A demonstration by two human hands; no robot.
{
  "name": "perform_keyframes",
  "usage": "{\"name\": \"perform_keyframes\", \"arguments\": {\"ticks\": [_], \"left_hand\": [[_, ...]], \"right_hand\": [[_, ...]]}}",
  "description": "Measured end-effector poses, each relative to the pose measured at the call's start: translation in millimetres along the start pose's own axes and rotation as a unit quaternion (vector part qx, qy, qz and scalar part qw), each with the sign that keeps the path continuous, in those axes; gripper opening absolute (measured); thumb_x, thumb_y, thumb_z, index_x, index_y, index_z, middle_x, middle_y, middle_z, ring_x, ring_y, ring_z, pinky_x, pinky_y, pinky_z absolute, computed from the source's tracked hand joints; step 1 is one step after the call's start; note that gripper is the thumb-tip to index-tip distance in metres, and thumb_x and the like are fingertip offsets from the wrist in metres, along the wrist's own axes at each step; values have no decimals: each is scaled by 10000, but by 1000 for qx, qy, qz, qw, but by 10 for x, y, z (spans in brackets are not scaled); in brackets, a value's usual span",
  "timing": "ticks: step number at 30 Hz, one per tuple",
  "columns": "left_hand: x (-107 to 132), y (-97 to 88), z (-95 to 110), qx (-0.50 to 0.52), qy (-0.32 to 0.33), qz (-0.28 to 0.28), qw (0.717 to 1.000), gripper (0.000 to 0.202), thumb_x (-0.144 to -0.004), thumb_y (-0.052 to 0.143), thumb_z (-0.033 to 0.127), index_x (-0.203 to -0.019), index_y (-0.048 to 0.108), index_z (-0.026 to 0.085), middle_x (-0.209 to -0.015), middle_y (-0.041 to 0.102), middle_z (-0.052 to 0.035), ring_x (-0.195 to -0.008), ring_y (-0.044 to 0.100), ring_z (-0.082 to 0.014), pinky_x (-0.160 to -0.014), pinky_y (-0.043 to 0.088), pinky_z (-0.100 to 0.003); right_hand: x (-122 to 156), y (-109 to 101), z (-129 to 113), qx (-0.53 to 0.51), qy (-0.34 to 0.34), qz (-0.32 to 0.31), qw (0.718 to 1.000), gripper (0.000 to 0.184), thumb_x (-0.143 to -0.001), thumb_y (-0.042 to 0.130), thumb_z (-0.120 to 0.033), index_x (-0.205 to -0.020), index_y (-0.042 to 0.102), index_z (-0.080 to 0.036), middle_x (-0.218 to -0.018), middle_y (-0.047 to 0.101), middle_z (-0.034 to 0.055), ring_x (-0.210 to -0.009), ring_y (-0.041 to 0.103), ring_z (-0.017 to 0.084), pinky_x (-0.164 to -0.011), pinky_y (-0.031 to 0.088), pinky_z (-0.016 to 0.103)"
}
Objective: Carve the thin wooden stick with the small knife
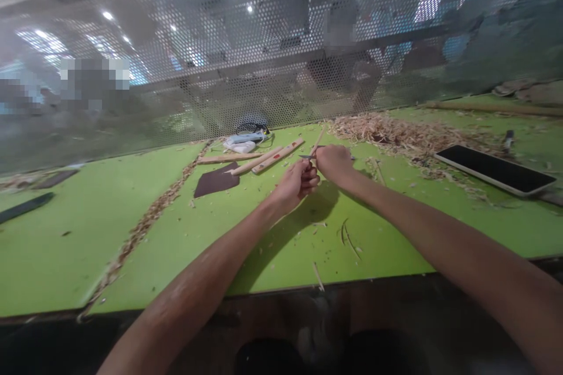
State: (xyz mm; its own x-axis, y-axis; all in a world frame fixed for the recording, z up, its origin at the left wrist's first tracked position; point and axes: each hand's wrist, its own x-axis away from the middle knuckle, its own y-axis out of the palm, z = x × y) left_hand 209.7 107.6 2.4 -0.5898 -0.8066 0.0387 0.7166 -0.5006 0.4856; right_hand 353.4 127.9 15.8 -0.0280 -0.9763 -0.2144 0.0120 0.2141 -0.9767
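Both my hands meet above the middle of the green table (101, 228). My left hand (297, 183) is closed in a fist around the lower end of a thin wooden stick (317, 142) that points up and away. My right hand (334, 162) is closed on a small knife, whose blade (307, 156) pokes out to the left against the stick. The two hands touch each other. Thin wood slivers (347, 234) lie on the table just below them.
Flat wooden sticks (277, 156) and a dark brown sheet (216, 180) lie behind my left hand. A heap of wood shavings (396, 132) sits to the right, a dark tablet (495, 169) beyond it. A perforated metal screen (264, 70) backs the table. White cable bundle (244, 140).
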Motion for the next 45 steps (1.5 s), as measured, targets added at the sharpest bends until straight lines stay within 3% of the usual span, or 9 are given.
{"name": "perform_keyframes", "arguments": {"ticks": [11, 16, 22, 25, 29, 35, 38, 42, 45], "left_hand": [[11, -19, -31, -25, -2, 1, 1000, 348, -1099, 412, 182, -757, 359, 220, -615, 243, 99, -463, 200, -64, -445, 168, -158], [77, 40, -54, -36, 7, -31, 999, 353, -1064, 538, 229, -751, 375, 218, -641, 286, 87, -487, 245, -66, -455, 217, -153], [94, 22, -95, -45, 2, -57, 997, 372, -1073, 488, 240, -718, 380, 212, -642, 265, 81, -486, 241, -66, -458, 215, -163], [80, -7, -101, -39, -5, -53, 998, 366, -1069, 463, 226, -712, 384, 213, -634, 268, 79, -481, 236, -70, -448, 203, -168], [38, -37, -84, -26, -14, -27, 999, 347, -1024, 439, 160, -688, 372, 216, -617, 246, 83, -468, 225, -71, -434, 189, -172], [7, -100, -36, 5, -15, -38, 999, 297, -970, 452, 171, -699, 347, 230, -599, 220, 90, -458, 197, -77, -412, 187, -169], [16, -123, -34, -2, -15, -50, 999, 283, -972, 465, 196, -717, 349, 233, -605, 225, 92, -462, 195, -78, -411, 202, -165], [35, -128, -48, -26, -8, -61, 998, 274, -990, 451, 209, -734, 358, 232, -623, 249, 86, -473, 221, -77, -421, 211, -166], [53, -103, -44, -34, -11, -61, 997, 275, -1000, 432, 205, -738, 356, 233, -623, 247, 87, -475, 209, -76, -423, 201, -166]], "right_hand": [[-40, 2, 70, -26, 18, -13, 999, 427, -1087, 422, -204, -1190, 818, -82, -1066, 788, 239, -1024, 739, 327, -894, 537, 386], [-179, -72, 374, -26, 115, 15, 993, 389, -1072, 461, -152, -1191, 795, 10, -1156, 753, 307, -1089, 705, 323, -899, 501, 391], [-264, -96, 859, -46, 218, 57, 973, 416, -1098, 457, -149, -1308, 713, 102, -1234, 689, 394, -1206, 674, 303, -915, 423, 385], [-256, -113, 944, -67, 243, 69, 965, 446, -1104, 463, -188, -1305, 707, 126, -1225, 678, 413, -1226, 667, 300, -919, 411, 371], [-204, -166, 722, -47, 193, 81, 977, 448, -1098, 469, -251, -1251, 759, 54, -1174, 730, 331, -1129, 680, 299, -890, 448, 357], [-35, -98, 181, -35, 52, -24, 998, 437, -1109, 428, -294, -1020, 816, -113, -878, 742, 138, -746, 641, 215, -701, 490, 317], [4, -54, 100, -31, 33, -19, 999, 436, -1104, 424, -299, -1024, 817, -128, -883, 738, 142, -750, 644, 230, -706, 492, 334], [3, -73, 138, -25, 32, -8, 999, 448, -1089, 397, -250, -1073, 816, -92, -955, 763, 187, -830, 671, 261, -753, 499, 357], [-15, -95, 178, -22, 37, -9, 999, 470, -1085, 385, -276, -1105, 831, -131, -1025, 777, 197, -924, 697, 299, -814, 517, 382]]}}
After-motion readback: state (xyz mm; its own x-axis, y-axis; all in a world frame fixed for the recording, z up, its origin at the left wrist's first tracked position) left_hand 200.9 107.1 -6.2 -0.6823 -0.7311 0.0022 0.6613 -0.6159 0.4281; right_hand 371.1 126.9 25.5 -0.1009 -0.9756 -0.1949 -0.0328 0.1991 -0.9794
